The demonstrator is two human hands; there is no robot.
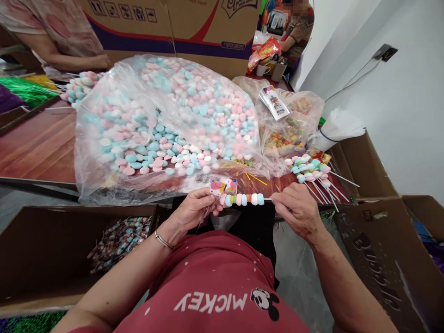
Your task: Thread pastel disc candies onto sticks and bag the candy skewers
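Between my hands, level above the table's front edge, lies a marshmallow skewer of pink, white, blue and greenish pieces on a white stick. The bare end of that stick is pinched by my right hand. My left hand is closed on a clear plastic wrapper with a colourful printed header, at the skewer's other end. Whether the tip is inside the wrapper I cannot tell. Just beyond my hands a large clear bag spills loose pink, blue and white marshmallows. More finished skewers are piled right of my right hand.
Bags of small colourful candies stand back right, with a stack of printed wrappers on top. White sticks are bundled beside them. An open carton at lower left holds wrapped skewers. Two other people sit across the table.
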